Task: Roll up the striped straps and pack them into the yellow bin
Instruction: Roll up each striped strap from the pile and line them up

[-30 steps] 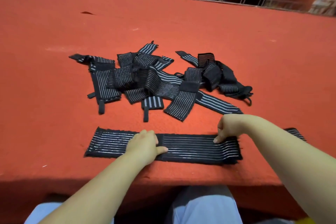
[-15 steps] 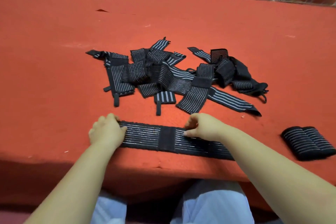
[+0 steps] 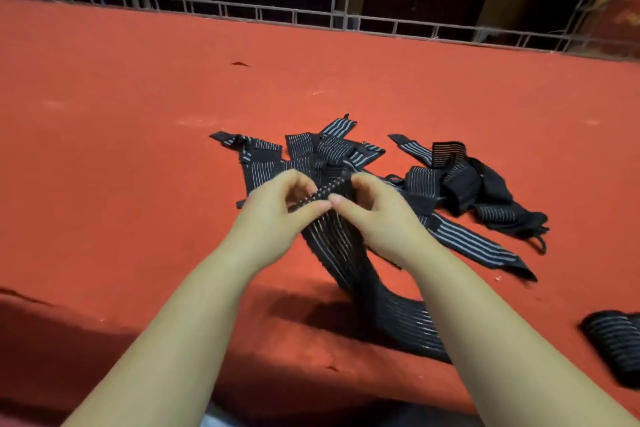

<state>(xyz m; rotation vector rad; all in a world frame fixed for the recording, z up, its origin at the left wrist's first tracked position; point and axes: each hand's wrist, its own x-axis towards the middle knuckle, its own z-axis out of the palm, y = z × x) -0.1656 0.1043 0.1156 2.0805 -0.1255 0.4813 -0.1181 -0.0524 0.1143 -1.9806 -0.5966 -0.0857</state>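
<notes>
Near the front edge of the red table (image 3: 104,156): tail of a striped strap (image 3: 349,253) trailing on the surface, rising to both hands. Left hand (image 3: 277,215) and right hand (image 3: 374,215) raised over the table, close together, each pinching the strap's upper end, thumbs touching. By the right edge: rolled straps (image 3: 613,343), partly cut off. Farther back, mid-table: pile of loose straps (image 3: 398,177), tangled. At the far edge: metal railing (image 3: 311,15). No yellow bin visible.
</notes>
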